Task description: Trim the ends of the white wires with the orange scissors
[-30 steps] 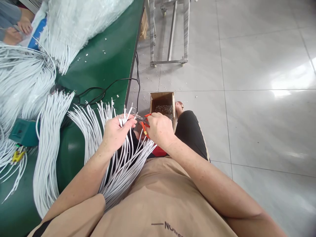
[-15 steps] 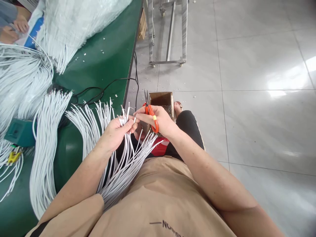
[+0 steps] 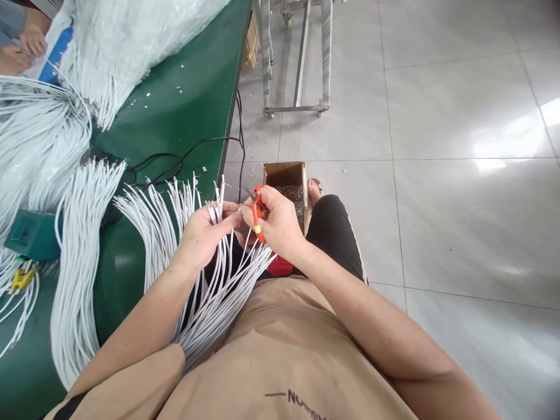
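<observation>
Several white cables (image 3: 224, 251) run up through my left hand (image 3: 205, 230), which is closed on them near their stripped ends. Its thumb and forefinger pinch one cable end. In my right hand (image 3: 280, 224) is a pair of scissors (image 3: 257, 221) with orange-red handles and a yellow band; the fingers are closed round the handles. The blades point left toward the pinched cable end; whether they touch it I cannot tell. A loose bundle of white cables (image 3: 219, 315) lies across my lap, below both hands.
Cable bundles (image 3: 79, 256) lie on the green table (image 3: 196, 76), with a dark green device (image 3: 35, 233) and a black cord (image 3: 196, 146). An open cardboard box (image 3: 284, 175) with scraps stands on the floor. A metal wheeled frame (image 3: 301, 58) stands farther off. Another person's hands (image 3: 32, 41) show upper left.
The scissors have turned in my right hand, their blades swinging from pointing up and away to pointing left toward the cable end. My left hand still holds the cables.
</observation>
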Demonstrator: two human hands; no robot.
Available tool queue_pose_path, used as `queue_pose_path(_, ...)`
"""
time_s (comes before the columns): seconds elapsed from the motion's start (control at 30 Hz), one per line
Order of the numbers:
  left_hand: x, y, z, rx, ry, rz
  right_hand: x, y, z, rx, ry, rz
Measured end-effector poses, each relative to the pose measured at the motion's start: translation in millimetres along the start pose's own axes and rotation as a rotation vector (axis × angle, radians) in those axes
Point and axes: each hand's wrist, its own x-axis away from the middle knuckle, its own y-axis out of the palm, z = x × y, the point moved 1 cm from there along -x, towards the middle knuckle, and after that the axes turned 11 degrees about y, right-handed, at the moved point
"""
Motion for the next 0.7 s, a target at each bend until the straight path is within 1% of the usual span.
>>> queue_pose_path(0.07,0.5,-1.1,-1.1,-0.109,0.073,0.057,2.9,3.6,-1.5,0.08,-0.111,0.028)
queue_pose_path(0.1,0.6,-1.9,-1.5,-0.159,0.095,0.077,4.0,5.4,-1.9,0.054,-0.116,0.017)
queue_pose_path(0.13,0.6,-2.7,-1.9,-0.198,0.103,0.088,4.6,6.6,-1.8,-0.015,-0.084,0.013)
queue_pose_path(0.17,0.5,-3.5,-2.2,-0.22,0.096,0.09,4.4,7.2,-1.4,-0.111,-0.022,0.021)
queue_pose_path(0.27,-0.5,-4.7,-2.3,-0.205,0.051,0.081,0.9,6.1,1.3,-0.401,0.242,0.083)
queue_pose_path(0.3,-1.0,-4.6,-2.2,-0.189,0.039,0.075,-0.7,5.8,2.1,-0.451,0.307,0.074)
queue_pose_path(0.37,-1.9,-4.1,-2.2,-0.142,0.026,0.043,-3.1,6.4,3.2,-0.468,0.365,-0.012)
queue_pose_path(0.43,-2.7,-3.8,-2.5,-0.095,0.016,-0.004,-4.0,8.1,3.8,-0.443,0.363,-0.102)
queue_pose_path(0.47,-3.0,-4.0,-2.9,-0.069,0.008,-0.025,-4.1,8.7,4.0,-0.432,0.357,-0.108)
queue_pose_path(0.5,-3.3,-4.6,-3.4,-0.042,-0.005,-0.043,-4.5,8.7,3.8,-0.427,0.349,-0.079)
queue_pose_path(0.6,-3.6,-7.7,-5.3,-0.008,-0.043,-0.058,-8.8,4.1,0.0,-0.412,0.274,0.13)
queue_pose_path(0.63,-3.5,-8.8,-5.9,-0.012,-0.049,-0.059,-11.7,1.8,-2.5,-0.397,0.24,0.174)
queue_pose_path(0.67,-3.3,-9.7,-6.4,-0.019,-0.05,-0.063,-15.3,-0.3,-5.2,-0.377,0.214,0.181)
queue_pose_path(0.7,-3.0,-10.2,-6.7,-0.023,-0.044,-0.072,-19.3,-2.1,-8.0,-0.351,0.199,0.15)
